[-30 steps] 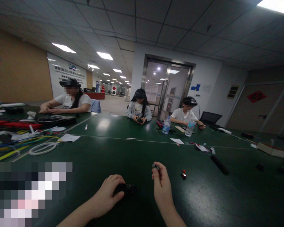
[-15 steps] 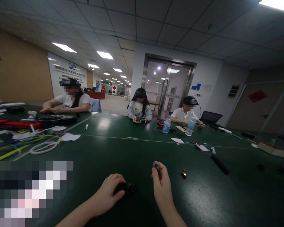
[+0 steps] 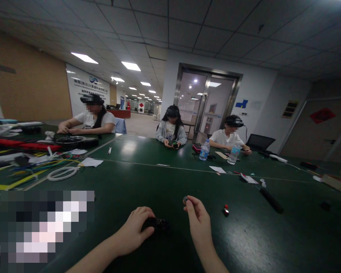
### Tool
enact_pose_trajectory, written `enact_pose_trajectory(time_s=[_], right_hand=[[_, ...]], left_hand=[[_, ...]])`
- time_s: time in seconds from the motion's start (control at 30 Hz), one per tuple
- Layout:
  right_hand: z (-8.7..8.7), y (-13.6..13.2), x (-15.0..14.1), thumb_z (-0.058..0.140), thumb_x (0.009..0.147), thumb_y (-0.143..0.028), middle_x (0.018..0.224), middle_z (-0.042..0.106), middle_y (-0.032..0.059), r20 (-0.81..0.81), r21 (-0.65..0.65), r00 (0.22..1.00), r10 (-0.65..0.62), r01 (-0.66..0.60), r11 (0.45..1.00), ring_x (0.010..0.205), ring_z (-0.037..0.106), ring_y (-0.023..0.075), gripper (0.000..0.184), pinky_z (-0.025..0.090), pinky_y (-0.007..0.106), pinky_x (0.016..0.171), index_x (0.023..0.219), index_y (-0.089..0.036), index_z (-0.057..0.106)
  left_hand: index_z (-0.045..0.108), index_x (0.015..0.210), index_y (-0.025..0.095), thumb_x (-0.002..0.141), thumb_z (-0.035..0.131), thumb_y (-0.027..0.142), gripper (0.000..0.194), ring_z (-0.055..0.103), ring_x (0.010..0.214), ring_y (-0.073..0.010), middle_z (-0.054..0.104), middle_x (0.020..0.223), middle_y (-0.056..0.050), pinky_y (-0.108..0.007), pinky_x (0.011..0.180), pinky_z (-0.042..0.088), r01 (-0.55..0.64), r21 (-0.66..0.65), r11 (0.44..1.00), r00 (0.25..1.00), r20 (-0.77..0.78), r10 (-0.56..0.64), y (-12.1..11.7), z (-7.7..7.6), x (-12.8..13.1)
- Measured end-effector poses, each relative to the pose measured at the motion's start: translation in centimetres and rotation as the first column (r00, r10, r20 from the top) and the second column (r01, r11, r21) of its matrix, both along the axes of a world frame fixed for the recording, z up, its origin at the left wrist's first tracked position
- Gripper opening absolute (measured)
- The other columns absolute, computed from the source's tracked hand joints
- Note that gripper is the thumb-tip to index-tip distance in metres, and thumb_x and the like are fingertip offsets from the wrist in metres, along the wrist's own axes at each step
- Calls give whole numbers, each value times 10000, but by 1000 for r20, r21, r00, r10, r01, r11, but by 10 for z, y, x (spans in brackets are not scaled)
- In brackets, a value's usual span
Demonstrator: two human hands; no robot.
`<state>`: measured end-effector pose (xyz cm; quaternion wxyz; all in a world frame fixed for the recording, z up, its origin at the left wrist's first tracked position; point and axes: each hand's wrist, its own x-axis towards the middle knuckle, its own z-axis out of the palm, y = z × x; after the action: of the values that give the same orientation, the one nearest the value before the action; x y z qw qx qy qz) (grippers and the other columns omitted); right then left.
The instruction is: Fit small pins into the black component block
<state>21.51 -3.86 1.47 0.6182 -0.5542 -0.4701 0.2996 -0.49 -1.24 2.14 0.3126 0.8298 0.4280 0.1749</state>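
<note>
On the table [image 3: 119, 189], the black device [image 3: 160, 224] is grasped by the left hand [image 3: 136, 228], apparently for steadiness; a small grey part [image 3: 185, 199] is pinched by the right hand [image 3: 199, 219], leaving it mostly uncovered.

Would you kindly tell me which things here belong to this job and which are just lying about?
In hand:
dark object, left hand's grip
small grey piece, right hand's grip

Lying about, apparently:
red-and-silver piece, perhaps related
black-handled tool
water bottles
</note>
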Motion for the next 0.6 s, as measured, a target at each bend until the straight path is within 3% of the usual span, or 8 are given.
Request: enact_pose_trajectory(time_s=[0.2, 0.37, 0.6], right_hand=[[-7, 5, -1, 584, 731, -410, 1024, 636, 68, -12, -9, 999, 34, -34, 999, 937, 591, 218, 419, 487, 357, 767, 1088, -192, 558], [-5, -1, -10, 556, 753, -395, 950, 647, 53, 128, -42, 980, 150, -146, 988, 876, 594, 215, 327, 471, 357, 755, 1016, -209, 613], [5, -14, -28, 536, 753, -288, 924, 607, 24, 353, -125, 889, 290, -262, 957, 892, 555, 205, 202, 433, 337, 798, 928, -269, 636]], left_hand=[[545, 1038, 241, 780, 512, 308, 268, 406, 1117, -221, 489, 1173, -39, -381, 971, 293, 6, 3, 1000, 1000, 12, -6, -1, 0, 0], [544, 1033, 241, 772, 527, 307, 270, 406, 1117, -219, 495, 1164, -29, -366, 971, 285, 0, 4, 1000, 1000, 11, 0, -1, 2, 0], [548, 1001, 235, 758, 529, 295, 251, 422, 1089, -218, 510, 1129, -38, -365, 955, 302, 3, 57, 998, 1000, 16, -4, 1, -5, 1]])
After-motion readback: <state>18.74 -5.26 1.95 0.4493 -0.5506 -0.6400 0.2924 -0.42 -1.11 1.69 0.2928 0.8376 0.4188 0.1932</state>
